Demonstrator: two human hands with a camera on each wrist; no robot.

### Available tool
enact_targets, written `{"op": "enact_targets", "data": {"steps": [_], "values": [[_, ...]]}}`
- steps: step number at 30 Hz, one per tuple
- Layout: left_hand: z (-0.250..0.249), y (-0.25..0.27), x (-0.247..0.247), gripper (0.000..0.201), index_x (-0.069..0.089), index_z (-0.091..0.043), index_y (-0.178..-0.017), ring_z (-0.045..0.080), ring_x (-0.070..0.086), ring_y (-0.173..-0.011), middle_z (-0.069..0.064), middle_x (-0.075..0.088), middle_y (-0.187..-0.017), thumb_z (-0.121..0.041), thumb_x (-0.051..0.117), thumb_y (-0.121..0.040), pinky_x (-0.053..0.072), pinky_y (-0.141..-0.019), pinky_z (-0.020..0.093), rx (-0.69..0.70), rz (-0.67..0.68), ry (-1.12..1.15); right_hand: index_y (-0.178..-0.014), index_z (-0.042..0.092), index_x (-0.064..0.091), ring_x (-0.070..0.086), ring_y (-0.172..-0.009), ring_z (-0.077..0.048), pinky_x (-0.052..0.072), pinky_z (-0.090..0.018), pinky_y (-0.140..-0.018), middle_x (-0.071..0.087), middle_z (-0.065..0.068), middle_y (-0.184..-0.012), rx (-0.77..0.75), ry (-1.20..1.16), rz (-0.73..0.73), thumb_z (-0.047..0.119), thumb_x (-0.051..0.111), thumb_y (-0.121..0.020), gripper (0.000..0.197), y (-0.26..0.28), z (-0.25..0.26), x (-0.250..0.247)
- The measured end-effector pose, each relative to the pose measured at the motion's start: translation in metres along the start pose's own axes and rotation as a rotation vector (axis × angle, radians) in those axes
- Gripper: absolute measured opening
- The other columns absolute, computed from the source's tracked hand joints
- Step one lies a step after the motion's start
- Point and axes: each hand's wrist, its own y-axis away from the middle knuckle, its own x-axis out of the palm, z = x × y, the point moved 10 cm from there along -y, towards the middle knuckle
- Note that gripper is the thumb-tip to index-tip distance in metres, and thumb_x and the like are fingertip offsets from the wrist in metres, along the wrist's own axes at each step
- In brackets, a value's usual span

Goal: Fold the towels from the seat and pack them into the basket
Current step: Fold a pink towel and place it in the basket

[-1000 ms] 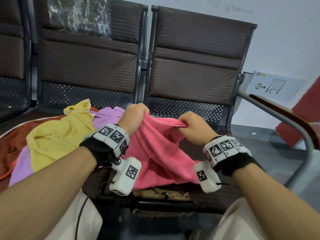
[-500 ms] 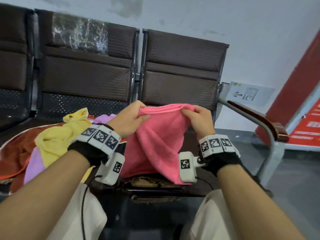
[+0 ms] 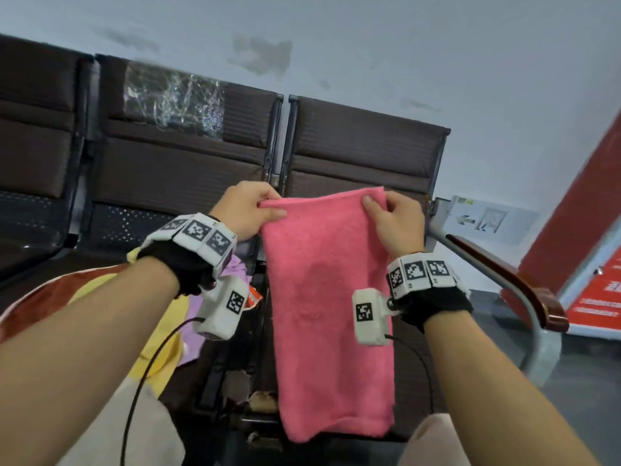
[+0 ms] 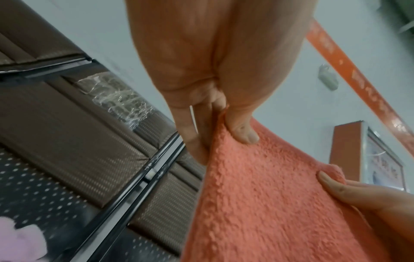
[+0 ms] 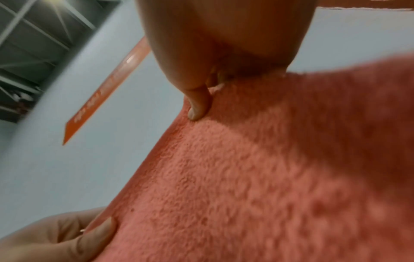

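Note:
A pink towel [image 3: 329, 314] hangs flat in the air in front of the brown seats, held by its two top corners. My left hand [image 3: 250, 211] pinches the top left corner between thumb and fingers. At the top right corner my right hand [image 3: 391, 218] pinches the towel the same way. In the left wrist view the towel [image 4: 280, 203] spreads from my thumb [image 4: 243, 131] toward the other hand. In the right wrist view the towel [image 5: 257, 177] fills most of the picture. No basket is in view.
A pile of yellow [image 3: 158, 351] and purple [image 3: 232, 270] towels lies on the left seat over a brown cloth [image 3: 57, 297]. Seat backs [image 3: 363, 156] stand behind. A metal armrest with a wooden top [image 3: 504, 274] is at the right.
Both hands have lifted the pink towel up off the seat and moved apart, so it now hangs stretched out instead of bunched. The head view has tilted upward.

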Motion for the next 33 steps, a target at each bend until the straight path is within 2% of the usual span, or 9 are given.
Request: {"op": "enact_targets", "data": {"steps": [6,9,11,13,16,22,26,28,33], "values": [[0.014,-0.042,0.018,0.013,0.071,-0.008,-0.093,0.018,0.057,-0.082,0.005,0.066,-0.085,-0.017,0.068,-0.084,0.037,-0.073,0.022,-0.046,-0.139,-0.017,-0.074,0.013,0.067,0.057,-0.072,-0.013,0.038,-0.025,-0.065,0.065,0.002,-0.069,0.077,0.003,0.008,0.030,0.067,-0.085,0.021,-0.027,-0.034,0.019],[0.002,-0.053,0.009,0.008,0.068,-0.012,-0.091,0.014,0.055,-0.077,-0.001,0.063,-0.080,-0.018,0.065,-0.086,0.032,-0.064,0.016,-0.003,-0.251,0.074,-0.084,0.003,0.068,0.064,-0.080,-0.027,0.051,-0.040,-0.078,0.070,-0.013,-0.082,0.043,-0.107,-0.023,0.026,0.066,-0.086,0.023,-0.041,-0.029,0.014],[-0.005,-0.051,0.006,0.006,0.067,-0.015,-0.091,0.011,0.054,-0.076,-0.005,0.062,-0.080,-0.018,0.063,-0.087,0.031,-0.062,0.014,0.041,-0.266,0.112,-0.088,0.007,0.068,0.065,-0.089,-0.031,0.051,-0.046,-0.085,0.071,-0.013,-0.087,0.017,-0.151,-0.020,0.024,0.064,-0.088,0.017,-0.039,-0.027,0.010],[-0.009,-0.042,0.011,0.005,0.066,-0.018,-0.091,0.009,0.055,-0.076,-0.008,0.062,-0.080,-0.018,0.063,-0.087,0.033,-0.065,0.016,0.077,-0.225,0.136,-0.088,0.020,0.067,0.065,-0.090,-0.023,0.052,-0.043,-0.085,0.070,-0.002,-0.087,0.002,-0.171,0.014,0.022,0.062,-0.090,0.007,-0.026,-0.032,0.008],[-0.003,-0.011,0.033,0.008,0.063,-0.023,-0.087,0.003,0.054,-0.071,-0.014,0.061,-0.075,-0.015,0.063,-0.087,0.039,-0.066,0.023,0.085,-0.129,0.206,-0.083,0.034,0.062,0.064,-0.089,-0.007,0.050,-0.028,-0.080,0.067,0.013,-0.087,0.034,-0.178,0.078,0.020,0.060,-0.092,0.016,0.017,-0.049,0.004],[0.026,0.084,0.109,0.006,0.064,-0.014,-0.091,0.012,0.056,-0.083,-0.005,0.063,-0.083,-0.011,0.063,-0.087,0.043,-0.081,0.030,-0.014,0.215,0.163,-0.096,0.019,0.069,0.065,-0.091,-0.012,0.051,-0.037,-0.088,0.071,0.004,-0.090,0.205,-0.079,0.247,0.019,0.062,-0.090,0.009,0.134,-0.104,-0.001],[0.046,0.135,0.147,0.009,0.063,-0.006,-0.095,0.014,0.054,-0.084,0.004,0.061,-0.087,-0.012,0.061,-0.089,0.042,-0.077,0.027,-0.076,0.477,0.093,-0.100,0.016,0.071,0.065,-0.094,-0.013,0.050,-0.038,-0.089,0.072,0.003,-0.093,0.266,-0.016,0.377,0.022,0.062,-0.090,0.015,0.187,-0.123,0.003],[0.056,0.145,0.152,0.013,0.064,-0.003,-0.095,0.014,0.054,-0.081,0.006,0.061,-0.085,-0.015,0.060,-0.090,0.042,-0.074,0.026,-0.110,0.514,0.094,-0.101,0.015,0.071,0.064,-0.094,-0.015,0.050,-0.037,-0.087,0.072,0.002,-0.093,0.280,0.020,0.395,0.026,0.060,-0.091,0.019,0.197,-0.130,0.004],[0.073,0.135,0.155,0.007,0.064,-0.017,-0.089,0.005,0.054,-0.077,-0.008,0.060,-0.081,-0.023,0.061,-0.090,0.042,-0.068,0.018,-0.125,0.442,0.076,-0.110,0.014,0.064,0.059,-0.100,-0.016,0.045,-0.031,-0.086,0.066,0.000,-0.105,0.371,0.056,0.399,0.034,0.049,-0.096,0.029,0.197,-0.152,0.022]]}}
